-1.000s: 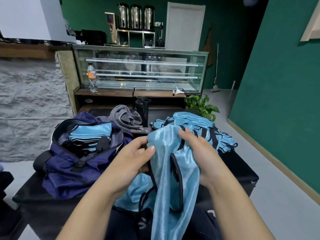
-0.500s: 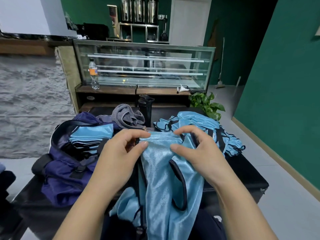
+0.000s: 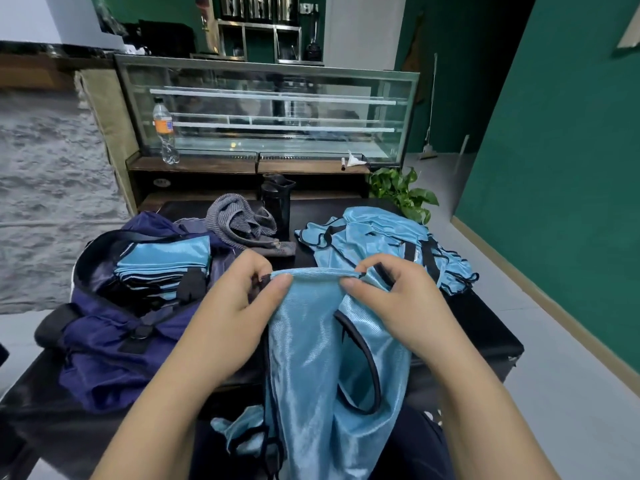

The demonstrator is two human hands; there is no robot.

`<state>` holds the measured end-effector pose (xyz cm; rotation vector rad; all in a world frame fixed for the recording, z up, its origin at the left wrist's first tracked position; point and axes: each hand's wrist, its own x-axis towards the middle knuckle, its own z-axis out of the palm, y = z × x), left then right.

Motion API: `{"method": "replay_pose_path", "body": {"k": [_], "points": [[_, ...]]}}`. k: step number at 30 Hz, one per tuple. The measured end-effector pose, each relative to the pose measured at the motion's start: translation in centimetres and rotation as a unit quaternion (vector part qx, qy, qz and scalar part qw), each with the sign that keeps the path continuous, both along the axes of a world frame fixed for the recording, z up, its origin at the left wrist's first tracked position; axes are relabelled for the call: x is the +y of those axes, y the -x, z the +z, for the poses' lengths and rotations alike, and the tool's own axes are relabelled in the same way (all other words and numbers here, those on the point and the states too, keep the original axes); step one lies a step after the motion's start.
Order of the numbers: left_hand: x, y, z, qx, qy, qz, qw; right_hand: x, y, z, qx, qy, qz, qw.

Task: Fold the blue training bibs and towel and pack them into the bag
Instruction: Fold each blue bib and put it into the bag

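A shiny blue training bib (image 3: 311, 344) with black trim hangs in front of me over the table's near edge. My left hand (image 3: 239, 306) pinches its top edge on the left and my right hand (image 3: 391, 303) pinches it on the right, stretching that edge flat between them. At the left lies the open navy bag (image 3: 110, 341), with a stack of folded blue bibs (image 3: 166, 265) inside. A loose pile of unfolded blue bibs (image 3: 377, 244) lies at the back right. A crumpled grey towel (image 3: 239, 223) sits behind my hands.
A black bottle (image 3: 277, 202) stands behind the towel on the dark table (image 3: 485, 327). Beyond the table are a glass display counter (image 3: 270, 112) with a plastic bottle (image 3: 164, 133) and a green plant (image 3: 401, 192). Grey floor runs along the green wall at right.
Both hands have moved apart along the bib's top edge, pulling it out straight. The bib, bunched a second ago, now hangs flatter.
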<state>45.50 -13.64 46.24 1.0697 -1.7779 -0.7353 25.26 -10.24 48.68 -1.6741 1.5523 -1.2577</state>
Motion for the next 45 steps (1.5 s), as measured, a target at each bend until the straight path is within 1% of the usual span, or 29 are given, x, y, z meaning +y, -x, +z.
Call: {"method": "replay_pose_path", "body": {"k": [2,4,6,9,12,13,15,17,20,21,23,25,27,29,31,36,41,45], "points": [[-0.2,0.3,-0.3,0.075,-0.039,-0.038,0.996,-0.3,-0.1,0.0,-0.015,-0.014,0.009,1.0],[-0.3,0.6,-0.2,0.16,-0.082,-0.074,0.981,-0.6,-0.3,-0.3,-0.046,-0.035,-0.003,0.998],[-0.5,0.6,-0.2,0.206,-0.108,-0.086,0.969,-1.4,-0.3,-1.1,-0.098,-0.068,-0.04,0.992],[-1.0,0.4,-0.5,0.222,-0.112,-0.084,0.965,-2.9,-0.1,-2.5,-0.166,-0.147,-0.126,0.967],[-1.3,0.3,-0.8,0.211,-0.148,-0.081,0.963,-4.3,0.0,-3.4,-0.299,-0.166,-0.143,0.929],[-1.5,0.2,-0.8,0.198,-0.159,-0.086,0.963,-4.7,0.2,-3.7,-0.316,-0.161,-0.145,0.924],[-1.8,0.2,-1.1,0.147,-0.169,-0.106,0.969,-5.2,0.3,-4.0,-0.285,-0.138,-0.145,0.937],[-2.0,0.1,-1.2,0.11,-0.187,-0.148,0.965,-5.5,0.1,-4.3,-0.217,-0.107,-0.126,0.962],[-1.7,0.6,-1.3,0.06,-0.255,-0.238,0.935,-5.6,-0.3,-4.4,-0.143,-0.053,-0.1,0.983],[-1.6,1.0,-1.3,0.028,-0.254,-0.256,0.932,-5.6,-0.4,-4.3,-0.129,-0.041,-0.085,0.987],[-1.8,1.8,-1.6,-0.008,-0.217,-0.237,0.947,-5.5,-0.8,-4.1,-0.116,-0.038,-0.048,0.991],[-2.2,2.4,-1.9,-0.035,-0.153,-0.159,0.975,-5.4,-1.2,-4.2,-0.127,-0.065,0.004,0.99],[-2.6,2.9,-2.0,-0.078,-0.092,-0.091,0.989,-5.3,-1.7,-4.2,-0.144,-0.089,0.072,0.983],[-2.7,3.1,-1.8,-0.102,-0.058,-0.06,0.991,-5.2,-1.9,-4.2,-0.15,-0.121,0.133,0.972],[-3.0,3.0,-1.9,-0.119,-0.031,-0.037,0.992,-5.3,-1.8,-4.3,-0.157,-0.145,0.172,0.962],[-3.9,2.4,-3.1,-0.132,0.025,-0.009,0.991,-5.3,-1.7,-4.8,-0.11,-0.163,0.186,0.963],[-3.9,2.3,-3.5,-0.137,0.042,0.017,0.99,-5.2,-1.6,-4.6,-0.095,-0.177,0.208,0.957],[-3.8,2.3,-3.7,-0.138,0.074,0.071,0.985,-4.7,-1.3,-4.1,-0.121,-0.173,0.232,0.949]]}}
